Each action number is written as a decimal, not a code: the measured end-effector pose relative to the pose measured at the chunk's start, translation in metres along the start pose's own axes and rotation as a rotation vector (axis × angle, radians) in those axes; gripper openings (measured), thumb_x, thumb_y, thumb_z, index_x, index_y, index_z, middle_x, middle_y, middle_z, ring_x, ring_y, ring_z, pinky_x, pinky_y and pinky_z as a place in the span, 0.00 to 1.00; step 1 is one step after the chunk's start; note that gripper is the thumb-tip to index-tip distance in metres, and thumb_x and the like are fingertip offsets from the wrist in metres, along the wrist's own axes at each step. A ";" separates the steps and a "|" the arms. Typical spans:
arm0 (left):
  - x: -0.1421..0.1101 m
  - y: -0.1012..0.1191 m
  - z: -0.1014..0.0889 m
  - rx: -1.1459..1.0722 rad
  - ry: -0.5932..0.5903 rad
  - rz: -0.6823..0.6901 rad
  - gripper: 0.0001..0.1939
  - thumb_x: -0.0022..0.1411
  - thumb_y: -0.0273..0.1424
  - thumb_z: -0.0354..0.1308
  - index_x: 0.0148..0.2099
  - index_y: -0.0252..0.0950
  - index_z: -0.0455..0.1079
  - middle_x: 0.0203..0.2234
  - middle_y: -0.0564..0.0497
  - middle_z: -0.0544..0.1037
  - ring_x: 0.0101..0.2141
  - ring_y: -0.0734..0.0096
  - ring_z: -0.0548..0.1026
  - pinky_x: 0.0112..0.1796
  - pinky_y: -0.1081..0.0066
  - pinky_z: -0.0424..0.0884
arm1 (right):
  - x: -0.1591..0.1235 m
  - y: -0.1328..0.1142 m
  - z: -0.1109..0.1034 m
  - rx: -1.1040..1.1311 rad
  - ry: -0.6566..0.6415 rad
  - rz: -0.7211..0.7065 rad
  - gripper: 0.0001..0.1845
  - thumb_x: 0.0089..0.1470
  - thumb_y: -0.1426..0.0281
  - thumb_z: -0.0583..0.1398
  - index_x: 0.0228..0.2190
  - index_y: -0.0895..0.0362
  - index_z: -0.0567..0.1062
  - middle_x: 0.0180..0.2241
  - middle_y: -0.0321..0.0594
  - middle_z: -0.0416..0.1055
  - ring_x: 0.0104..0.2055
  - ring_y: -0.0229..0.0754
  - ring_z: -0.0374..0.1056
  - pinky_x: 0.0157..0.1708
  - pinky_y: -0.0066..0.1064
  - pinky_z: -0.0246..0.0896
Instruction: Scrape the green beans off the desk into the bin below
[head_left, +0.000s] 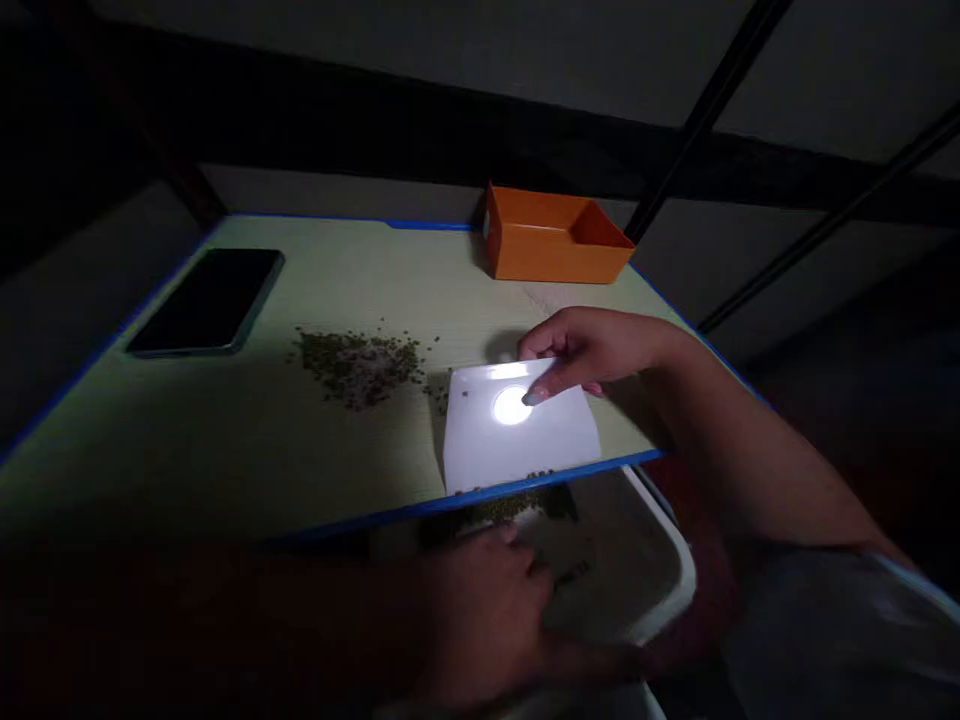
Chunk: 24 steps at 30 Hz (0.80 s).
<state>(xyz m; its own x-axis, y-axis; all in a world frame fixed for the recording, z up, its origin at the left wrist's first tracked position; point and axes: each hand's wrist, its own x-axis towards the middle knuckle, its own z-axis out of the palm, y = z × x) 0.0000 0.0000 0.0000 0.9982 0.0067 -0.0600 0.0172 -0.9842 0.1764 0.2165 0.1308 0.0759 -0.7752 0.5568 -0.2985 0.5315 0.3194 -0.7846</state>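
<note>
My right hand [581,355] pinches a white sheet [517,440] at its far edge, with the thumb on top. The sheet lies flat on the tabletop, its near side at the blue edge, and a bright round light shows on it. A few small grains sit along its near edge. Left of it is a loose pile of small green beans [356,365], partly whitish. In shadow below the table edge, my left hand [487,610] is blurred, with its thumb spread away from curved fingers. Beyond those fingers, more green beans [510,508] lie under the edge.
A dark phone [210,300] lies at the table's left. At the back right stands an orange open box [559,245]. Blue trim [360,520] borders the pale tabletop [337,265]. A white-rimmed tub [679,560] stands below the near edge.
</note>
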 end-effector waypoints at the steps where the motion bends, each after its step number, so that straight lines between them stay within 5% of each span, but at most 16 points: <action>1: -0.001 0.000 0.000 -0.010 0.007 -0.002 0.30 0.73 0.41 0.45 0.72 0.61 0.39 0.40 0.49 0.77 0.40 0.57 0.77 0.41 0.60 0.69 | 0.000 0.001 0.000 0.004 -0.007 -0.002 0.16 0.53 0.61 0.66 0.28 0.61 0.71 0.19 0.24 0.60 0.16 0.25 0.59 0.14 0.17 0.51; 13: -0.003 0.000 0.001 -0.020 0.085 -0.003 0.31 0.72 0.41 0.49 0.71 0.61 0.44 0.42 0.50 0.78 0.39 0.59 0.76 0.41 0.62 0.67 | 0.000 -0.001 0.001 0.052 -0.050 -0.012 0.14 0.55 0.64 0.66 0.27 0.61 0.70 0.20 0.25 0.60 0.18 0.25 0.60 0.15 0.17 0.51; 24: -0.003 0.001 -0.001 -0.020 -0.003 -0.011 0.29 0.73 0.42 0.46 0.71 0.63 0.41 0.42 0.50 0.77 0.41 0.56 0.77 0.43 0.60 0.68 | -0.002 -0.002 0.001 0.057 -0.034 -0.031 0.15 0.54 0.64 0.66 0.26 0.60 0.70 0.19 0.26 0.61 0.19 0.26 0.60 0.16 0.18 0.51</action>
<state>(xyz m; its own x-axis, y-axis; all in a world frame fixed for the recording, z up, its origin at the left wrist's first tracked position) -0.0034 -0.0013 0.0011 0.9978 0.0167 -0.0647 0.0291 -0.9804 0.1949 0.2161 0.1283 0.0776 -0.8026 0.5205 -0.2915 0.4876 0.2909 -0.8231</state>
